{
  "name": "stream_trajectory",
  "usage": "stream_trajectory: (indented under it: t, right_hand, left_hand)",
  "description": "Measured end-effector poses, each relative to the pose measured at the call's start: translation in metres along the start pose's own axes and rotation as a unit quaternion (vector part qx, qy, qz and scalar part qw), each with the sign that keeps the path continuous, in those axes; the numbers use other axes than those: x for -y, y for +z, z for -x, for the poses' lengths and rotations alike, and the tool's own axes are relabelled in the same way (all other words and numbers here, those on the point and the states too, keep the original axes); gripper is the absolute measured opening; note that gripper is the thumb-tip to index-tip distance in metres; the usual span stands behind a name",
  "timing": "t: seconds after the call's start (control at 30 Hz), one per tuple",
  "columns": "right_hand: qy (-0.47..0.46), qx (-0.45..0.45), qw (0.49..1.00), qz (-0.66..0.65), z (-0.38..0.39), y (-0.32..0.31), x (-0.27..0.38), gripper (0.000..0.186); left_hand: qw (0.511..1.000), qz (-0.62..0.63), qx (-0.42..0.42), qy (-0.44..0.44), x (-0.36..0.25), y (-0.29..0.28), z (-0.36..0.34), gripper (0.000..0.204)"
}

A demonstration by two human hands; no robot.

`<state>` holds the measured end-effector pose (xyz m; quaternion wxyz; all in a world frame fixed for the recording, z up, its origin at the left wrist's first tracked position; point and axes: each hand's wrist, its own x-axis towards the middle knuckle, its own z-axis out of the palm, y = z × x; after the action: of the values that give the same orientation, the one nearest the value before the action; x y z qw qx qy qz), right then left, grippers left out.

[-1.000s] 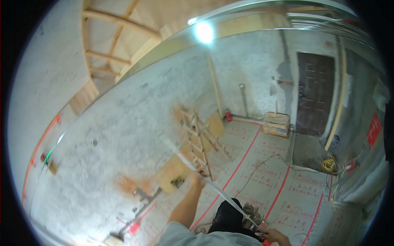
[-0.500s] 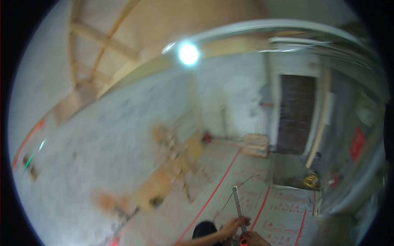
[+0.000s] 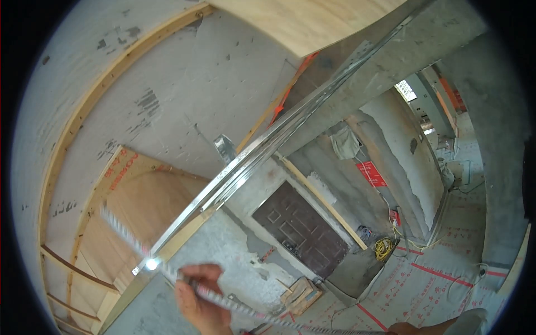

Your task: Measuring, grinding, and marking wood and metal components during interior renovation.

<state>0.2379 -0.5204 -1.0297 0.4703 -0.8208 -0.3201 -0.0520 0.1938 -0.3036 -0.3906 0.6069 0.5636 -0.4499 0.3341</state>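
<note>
Raised near the lower middle, my left hand (image 3: 199, 290) grips a tape measure's extended metal blade (image 3: 243, 311), which slants up toward the upper left with its far end blurred. At the lower right edge, my right hand (image 3: 405, 327) is mostly cut off where the blade meets it; its fingers and the tape's case are hidden. Long metal channels (image 3: 251, 162) run diagonally overhead, with a plywood panel (image 3: 335, 19) above them and a bright lamp (image 3: 152, 263) behind the blade.
Below are a brown door (image 3: 298, 229), a leaning wooden batten (image 3: 324, 201), a coiled yellow cable (image 3: 383, 248), cardboard boxes (image 3: 301, 296) and red-lined floor covering (image 3: 441, 273). A wooden frame (image 3: 84, 106) lines the ceiling, and an opening to another room (image 3: 446, 151) is at right.
The view has swung upward and tilted, bringing the ceiling and channels closer into view. My left hand is higher, with the blade angled up leftward; the ladder is out of view.
</note>
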Motion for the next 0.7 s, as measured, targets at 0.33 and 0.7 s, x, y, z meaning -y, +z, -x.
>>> stream_trajectory:
  t: [0.33,0.7]
  right_hand:
    - [0.044,-0.253,0.966,-0.004,-0.036,-0.196,0.161,0.024]
    - [0.053,-0.265,0.958,-0.097,-0.039,-0.248,0.173,0.033]
  left_hand:
    - [0.841,-0.164,0.408,-0.317,0.103,0.069,0.201,0.03]
    - [0.742,0.003,0.199,-0.64,0.094,0.017,0.394,0.044]
